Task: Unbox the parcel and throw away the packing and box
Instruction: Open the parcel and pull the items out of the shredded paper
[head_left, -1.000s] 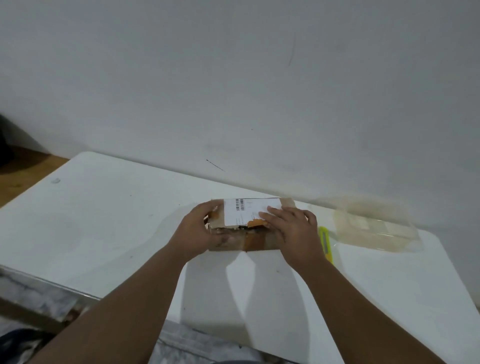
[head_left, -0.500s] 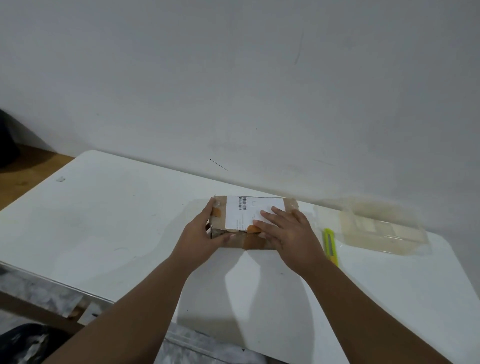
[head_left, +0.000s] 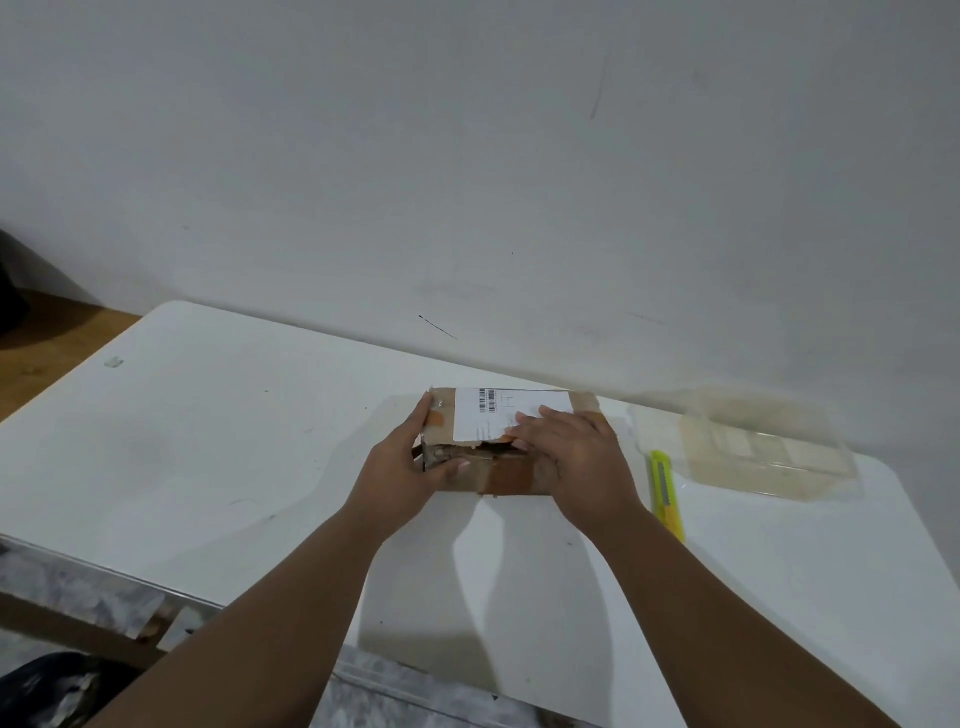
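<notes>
Parcel first, though the wall (head_left: 467, 156) is the biggest thing in sight: plain, pale, marked with a few thin dark scratches, rising behind everything. Under it the white bench (head_left: 208, 441) runs from the left edge to the right, its far side against the wall, and a strip of wooden floor (head_left: 47, 353) shows past its left end. Both bare forearms reach in from the near side.

The parcel (head_left: 511, 475) is a small brown cardboard box sitting on the bench, between the two hands. A white label (head_left: 493, 415) with a barcode covers most of its top, orange-brown tape (head_left: 511, 475) crosses its near face, and the near top edge looks torn and ragged under the label.

The left hand (head_left: 405, 467) is the grip on the box's left end: fingers lie up along that end, the thumb is pressed onto the near face, so the hand is closed around the corner. The right hand (head_left: 576, 462) lies flat, fingers together, spread over the right part of the top and the label's near corner; it presses down rather than curling around anything.

To the right of the right hand, well apart from the box, a clear plastic tray (head_left: 763, 457) rests on the bench near the wall. Between that tray and the right wrist, just beside the wrist, lies a yellow-green box cutter (head_left: 667, 493), lengthwise toward the person
</notes>
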